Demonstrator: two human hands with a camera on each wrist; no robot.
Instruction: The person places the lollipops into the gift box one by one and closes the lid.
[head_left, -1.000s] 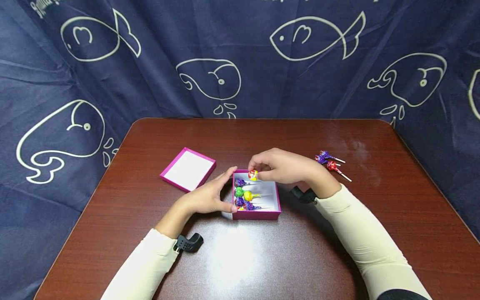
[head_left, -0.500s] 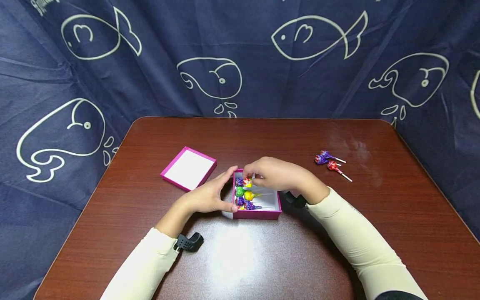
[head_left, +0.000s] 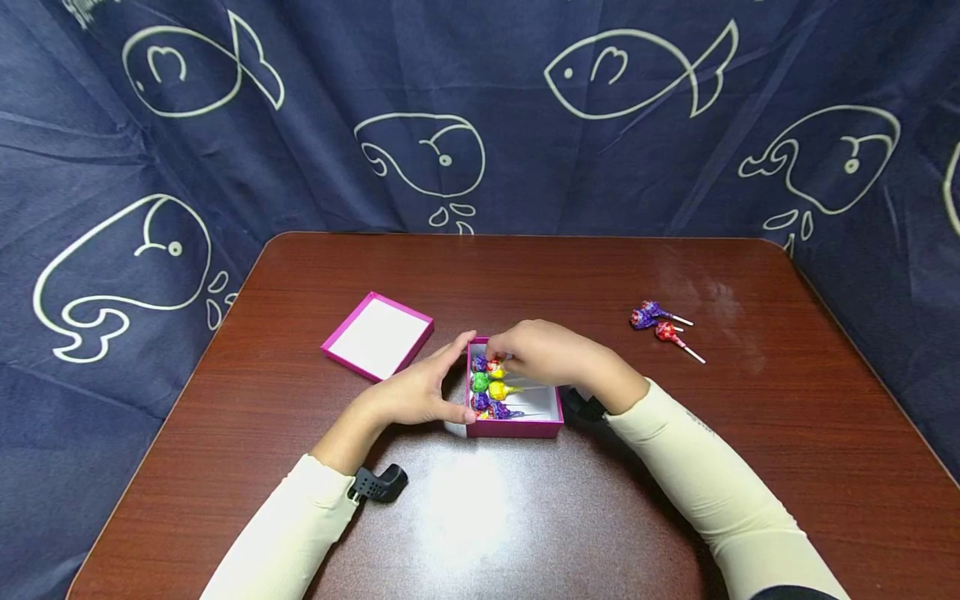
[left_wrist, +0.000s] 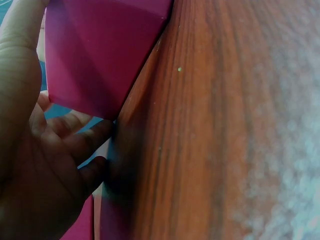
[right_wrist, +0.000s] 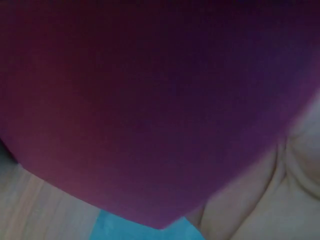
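An open pink box (head_left: 516, 429) with a white inside stands mid-table. Several wrapped lollipops lie in it, including a green one (head_left: 480, 382), a yellow one (head_left: 498, 390) and purple ones. At its left side, my left hand (head_left: 414, 393) spans the wall with spread fingers, thumb by the near corner and fingertips at the far corner. The left wrist view shows those fingers (left_wrist: 85, 137) against the box's edge. Reaching into the box's far part, my right hand (head_left: 551, 352) pinches a red-and-yellow lollipop (head_left: 493, 367). Its stick is hidden. The box wall (right_wrist: 150, 125) fills most of the right wrist view.
The box's pink lid (head_left: 380, 337) lies inside up at the back left. To the right are two purple lollipops (head_left: 649, 312) and a red one (head_left: 666, 332). A blue cloth (head_left: 480, 167) with white fish drawings hangs behind the brown table (head_left: 585, 517).
My right hand has moved left and lower into the box with the red-and-yellow lollipop, bringing it beside a purple one. The left hand stays at the box's side.
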